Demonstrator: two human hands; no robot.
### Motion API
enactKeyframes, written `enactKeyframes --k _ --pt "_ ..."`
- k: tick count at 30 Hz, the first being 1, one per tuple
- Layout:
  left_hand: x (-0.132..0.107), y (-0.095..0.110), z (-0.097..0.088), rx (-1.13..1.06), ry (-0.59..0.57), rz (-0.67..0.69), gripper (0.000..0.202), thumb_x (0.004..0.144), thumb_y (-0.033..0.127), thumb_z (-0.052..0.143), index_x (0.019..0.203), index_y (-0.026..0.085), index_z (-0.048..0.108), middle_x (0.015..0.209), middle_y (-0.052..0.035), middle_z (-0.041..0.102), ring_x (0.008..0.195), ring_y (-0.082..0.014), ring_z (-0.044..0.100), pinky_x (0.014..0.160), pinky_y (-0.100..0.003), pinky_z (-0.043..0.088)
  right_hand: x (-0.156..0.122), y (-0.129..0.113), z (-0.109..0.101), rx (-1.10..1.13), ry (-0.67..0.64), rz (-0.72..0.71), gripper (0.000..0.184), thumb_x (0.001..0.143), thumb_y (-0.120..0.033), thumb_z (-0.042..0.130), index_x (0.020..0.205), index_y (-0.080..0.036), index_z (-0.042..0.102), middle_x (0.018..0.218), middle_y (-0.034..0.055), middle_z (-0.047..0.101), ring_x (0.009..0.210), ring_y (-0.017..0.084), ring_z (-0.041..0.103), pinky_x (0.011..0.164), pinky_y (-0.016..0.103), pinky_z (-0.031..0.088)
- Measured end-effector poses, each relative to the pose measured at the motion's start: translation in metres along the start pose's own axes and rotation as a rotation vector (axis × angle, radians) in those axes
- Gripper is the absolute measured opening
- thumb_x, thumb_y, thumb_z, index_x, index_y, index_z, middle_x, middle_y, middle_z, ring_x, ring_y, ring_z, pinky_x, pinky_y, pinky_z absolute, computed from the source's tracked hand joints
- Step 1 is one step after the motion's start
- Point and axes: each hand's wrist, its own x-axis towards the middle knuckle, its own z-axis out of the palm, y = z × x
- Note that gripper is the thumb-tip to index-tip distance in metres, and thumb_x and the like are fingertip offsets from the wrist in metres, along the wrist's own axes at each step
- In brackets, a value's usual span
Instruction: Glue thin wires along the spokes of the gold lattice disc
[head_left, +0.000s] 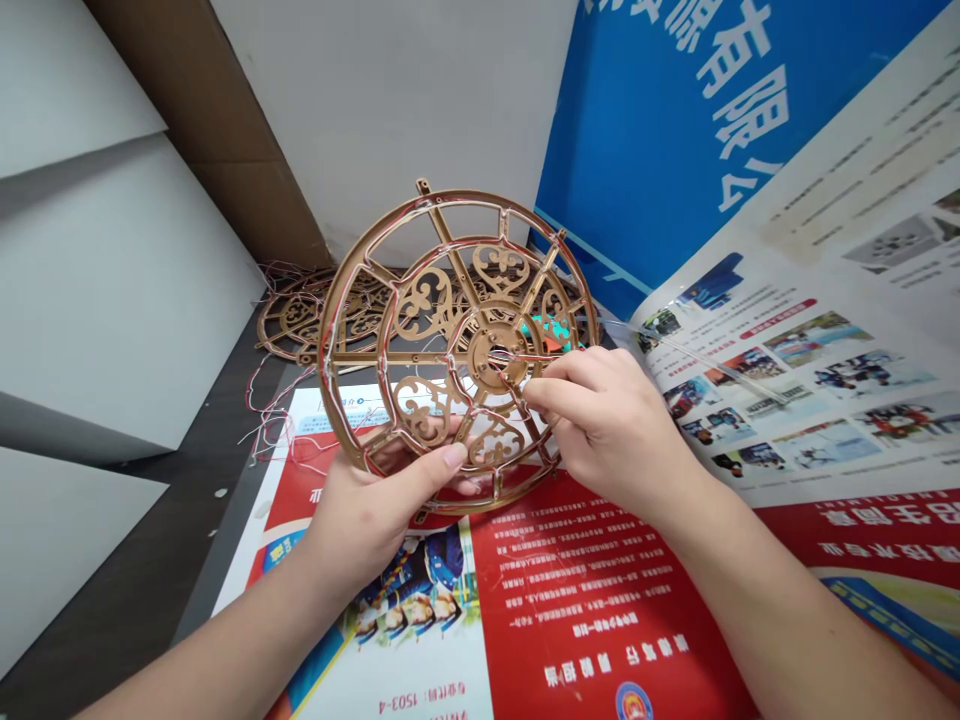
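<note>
A round bronze-coloured openwork frame (444,222) with scroll ornaments is held up and tilted. Red and white wires (384,330) run along its rings and spokes. My left hand (401,480) grips the lower left rim, the thumb over the front and the fingers behind. Near the hub (491,360), my right hand (604,420) is closed in a pinch at the thin wires coming out of the centre. What lies exactly between the right fingertips is partly hidden.
More bronze frames with loose wires (300,315) lie behind on the dark table (225,440). Under my hands is a red and white printed sheet (570,600). White panels (120,290) stand at left, a blue panel (645,130) behind, and a printed leaflet (825,300) leans at right.
</note>
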Motion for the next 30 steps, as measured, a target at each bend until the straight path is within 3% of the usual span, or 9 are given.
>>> enactKeyframes --k 6,11,17,30 --pt "0.0020 0.0044 0.0011 -0.018 -0.002 -0.015 0.027 0.083 0.032 0.096 0.108 0.027 0.087 0.110 -0.0030 0.087 0.099 -0.0279 0.084 0.075 -0.037 0.076 0.0004 0.0004 -0.0024 0.059 -0.030 0.042 0.019 0.097 -0.004 0.060 0.103 -0.020 0.068 0.100 0.0018 0.074 0.093 0.020 0.064 0.082 0.039 0.039" --pt "0.0009 -0.0010 -0.0010 -0.017 0.038 -0.001 0.028 0.083 0.031 0.096 0.109 0.026 0.087 0.114 -0.0028 0.087 0.106 -0.0265 0.083 0.084 -0.034 0.075 0.0020 -0.0037 -0.0059 0.163 -0.006 0.139 0.002 0.100 -0.019 0.065 0.099 -0.021 0.065 0.096 0.0017 0.073 0.090 0.018 0.063 0.083 0.039 0.041" --pt "-0.0011 -0.0004 0.0019 -0.026 0.036 -0.029 0.032 0.082 0.035 0.097 0.111 0.025 0.087 0.117 -0.0055 0.086 0.100 -0.0291 0.085 0.080 -0.040 0.076 0.0031 -0.0057 -0.0031 0.167 -0.013 0.110 0.003 0.101 -0.021 0.065 0.098 -0.021 0.067 0.095 0.0011 0.074 0.092 0.017 0.067 0.085 0.037 0.044" --pt "-0.0010 -0.0004 0.0021 -0.010 0.038 -0.011 0.027 0.083 0.034 0.096 0.109 0.029 0.087 0.112 -0.0012 0.087 0.099 -0.0233 0.084 0.085 -0.034 0.075 0.0037 -0.0027 0.0005 0.089 0.022 0.051 0.006 0.099 -0.015 0.066 0.096 -0.020 0.069 0.093 0.0000 0.075 0.090 0.017 0.069 0.083 0.037 0.045"
